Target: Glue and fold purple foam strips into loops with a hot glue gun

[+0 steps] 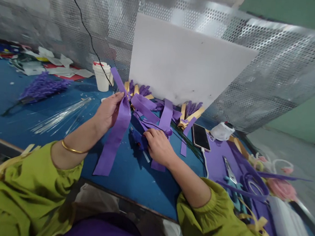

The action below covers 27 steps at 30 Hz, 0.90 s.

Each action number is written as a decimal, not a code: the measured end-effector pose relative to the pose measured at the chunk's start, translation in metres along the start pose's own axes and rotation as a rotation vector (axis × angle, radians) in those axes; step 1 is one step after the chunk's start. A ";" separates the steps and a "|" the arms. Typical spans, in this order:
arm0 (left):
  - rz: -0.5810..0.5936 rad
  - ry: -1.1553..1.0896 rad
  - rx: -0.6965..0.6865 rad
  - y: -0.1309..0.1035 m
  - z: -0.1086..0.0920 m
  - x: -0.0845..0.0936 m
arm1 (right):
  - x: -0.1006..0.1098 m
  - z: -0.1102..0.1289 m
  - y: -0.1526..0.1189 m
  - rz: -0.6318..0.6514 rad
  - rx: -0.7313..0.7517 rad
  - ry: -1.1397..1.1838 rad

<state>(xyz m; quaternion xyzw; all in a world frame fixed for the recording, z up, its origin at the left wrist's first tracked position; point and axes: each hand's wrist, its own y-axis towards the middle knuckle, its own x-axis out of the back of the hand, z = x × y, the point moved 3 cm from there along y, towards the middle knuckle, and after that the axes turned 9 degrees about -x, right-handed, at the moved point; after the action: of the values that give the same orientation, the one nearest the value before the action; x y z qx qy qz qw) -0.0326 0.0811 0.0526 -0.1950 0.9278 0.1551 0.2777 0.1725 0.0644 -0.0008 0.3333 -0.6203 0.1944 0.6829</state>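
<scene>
In the head view my left hand (109,108) is closed on a wide purple ribbon (118,129), pinched near its gathered middle. One ribbon end rises above the fingers and a long tail hangs toward the table's front edge. My right hand (158,146) has its fingers curled on a blue glue gun (137,139) low over the table, with a pale glue stick (146,157) poking out of it. More purple ribbon strips (166,115) lie just beyond my right hand. Behind them are lavender bunches (190,111) wrapped in gold ribbon.
A white cup (102,77), clear thin sticks (61,116) and a loose lavender bunch (44,87) are on the left. A phone (201,137) with a cable, pliers (231,178) and purple ribbon rolls (254,185) lie right. A white board (183,62) stands behind.
</scene>
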 end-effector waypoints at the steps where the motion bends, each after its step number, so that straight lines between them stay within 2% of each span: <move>1: 0.007 -0.023 0.020 0.002 0.001 0.000 | 0.000 -0.003 0.000 0.021 -0.003 0.003; 6: 0.008 -0.088 0.050 0.003 0.005 -0.001 | 0.007 -0.013 -0.002 0.140 0.005 0.114; 9: -0.010 -0.109 0.027 -0.002 0.006 -0.003 | 0.015 -0.012 -0.001 0.046 -0.022 0.296; 11: -0.005 -0.137 -0.010 -0.008 0.006 -0.007 | 0.019 -0.007 0.001 -0.065 -0.118 0.594; 13: 0.023 -0.171 -0.024 -0.015 0.007 -0.012 | 0.017 0.002 0.002 -0.083 -0.208 1.035; 15: 0.058 -0.202 -0.014 -0.021 0.008 -0.016 | 0.011 0.016 0.003 0.023 -0.219 1.445; 18: 0.093 -0.213 -0.011 -0.025 0.008 -0.017 | 0.008 0.031 0.002 0.143 -0.262 1.749; 20: 0.091 -0.204 -0.014 -0.022 0.008 -0.014 | 0.012 0.029 0.000 0.118 -0.357 1.816; 23: 0.074 -0.175 -0.004 -0.016 0.009 -0.008 | 0.023 0.010 -0.001 -0.073 -0.485 1.787; 25: 0.068 -0.137 -0.003 -0.014 0.012 -0.006 | 0.033 -0.010 0.000 -0.257 -0.498 1.624; 27: 0.078 -0.094 0.006 -0.015 0.016 -0.006 | 0.042 -0.027 0.001 -0.369 -0.469 1.395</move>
<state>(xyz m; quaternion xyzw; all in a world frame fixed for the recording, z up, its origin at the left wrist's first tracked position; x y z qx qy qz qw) -0.0138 0.0756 0.0399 -0.1505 0.9210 0.1722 0.3154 0.1974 0.0778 0.0400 0.0775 -0.0038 0.1056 0.9914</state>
